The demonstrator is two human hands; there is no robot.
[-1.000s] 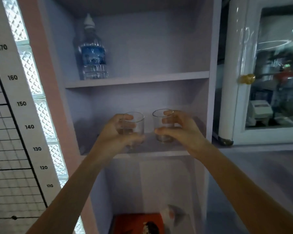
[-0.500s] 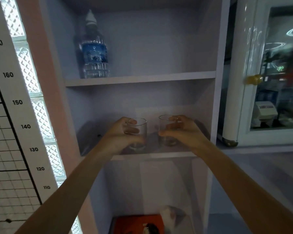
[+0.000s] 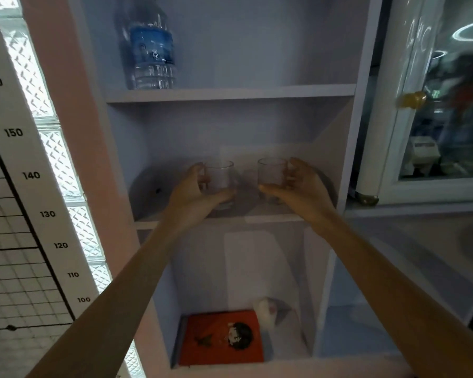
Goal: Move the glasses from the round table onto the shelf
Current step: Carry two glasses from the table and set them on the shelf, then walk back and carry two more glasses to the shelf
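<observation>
Two clear glasses stand side by side on the middle shelf (image 3: 153,214) of a pale open cabinet. My left hand (image 3: 194,197) curls its fingers and thumb round the left glass (image 3: 220,177). My right hand (image 3: 301,190) grips the right glass (image 3: 271,173) in the same way. Both glasses are upright with their bases down at the shelf board. A narrow gap separates them. The round table is out of view.
A water bottle (image 3: 152,47) stands on the shelf above. Below lie an orange box (image 3: 221,336) and a small white object (image 3: 266,312). A glass-door cabinet with a brass knob (image 3: 411,99) is at right, a height chart (image 3: 25,186) at left.
Both hands have carried the glasses deeper into the middle shelf and lowered them onto the board. The camera has tilted down and moved closer.
</observation>
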